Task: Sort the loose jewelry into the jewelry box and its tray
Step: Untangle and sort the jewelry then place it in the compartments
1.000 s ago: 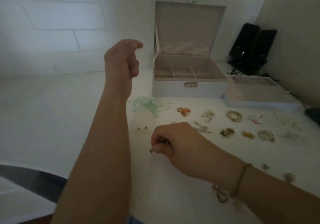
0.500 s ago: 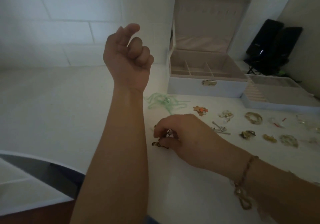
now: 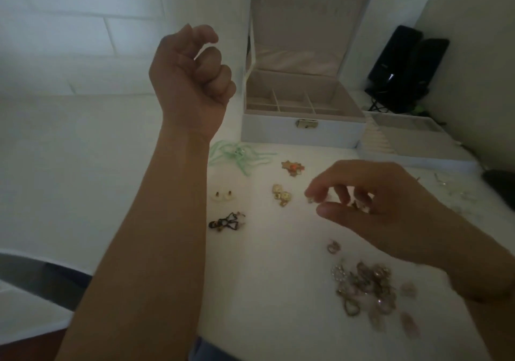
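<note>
Hands: left hand (image 3: pixel 192 73) raised at 11 o'clock, fingers curled on nothing visible, likely kept clear of the work. Right hand (image 3: pixel 370 207) at 3 o'clock, thumb and fingertips parted above a small gold piece (image 3: pixel 310 199), apparently reaching. Jewelry box (image 3: pixel 302 132), lid up, at 12 o'clock; tray (image 3: pixel 412 151) beside it. Black earrings (image 3: pixel 226 222) lie loose at centre.

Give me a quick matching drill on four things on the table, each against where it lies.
Things:
1. jewelry box
2. tray
3. green cord
4. black earrings

Places:
A. nearest the left forearm
B. just in front of the box's left corner
C. at the back, lid up
D. right of the box, against it

Pairs: 1-C, 2-D, 3-B, 4-A
</note>
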Motion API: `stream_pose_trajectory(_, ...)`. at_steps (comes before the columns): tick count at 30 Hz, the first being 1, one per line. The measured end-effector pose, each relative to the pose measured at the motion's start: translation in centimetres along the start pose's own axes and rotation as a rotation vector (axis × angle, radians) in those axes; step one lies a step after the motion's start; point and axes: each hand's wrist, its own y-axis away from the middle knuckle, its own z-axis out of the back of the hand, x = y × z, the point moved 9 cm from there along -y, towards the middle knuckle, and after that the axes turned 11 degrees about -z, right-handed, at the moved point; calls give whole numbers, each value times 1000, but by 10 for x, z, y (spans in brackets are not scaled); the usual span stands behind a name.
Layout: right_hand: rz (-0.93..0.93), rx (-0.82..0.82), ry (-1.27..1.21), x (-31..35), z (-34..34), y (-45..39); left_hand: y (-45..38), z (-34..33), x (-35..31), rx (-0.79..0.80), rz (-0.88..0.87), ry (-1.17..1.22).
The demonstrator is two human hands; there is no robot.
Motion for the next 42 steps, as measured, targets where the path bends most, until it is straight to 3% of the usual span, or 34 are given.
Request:
stream_pose_trajectory(6, 80, 285, 169, -36, -22, 31, 5, -14, 14, 63, 56, -59)
stream_pose_trajectory(16, 208, 280, 233, -38, -43, 35, 10, -31, 31, 126, 92, -131)
stream_pose_trajectory(21, 209, 251, 171, -40, -41, 34, 22, -59, 50, 404, 164, -307)
stream_pose_trajectory(24, 82, 170, -32, -52, -15, 31, 42, -78, 77, 595, 254, -520)
stream_pose_trajectory(28, -71, -177, -270, -84, 40, 30, 83, -97, 118, 888, 370, -917)
stream_pose_trajectory(31, -108, -308, -456, -100, 54, 31, 106, -106, 136, 1047, 416, -1075)
stream_pose_trajectory(36, -64, -278, -708, -105, 56, 31, 118, -114, 147, 1029, 401, -1016)
stream_pose_trajectory(42, -35, -283, -735, -102, 58, 34, 124, -119, 148, 1009, 394, -842)
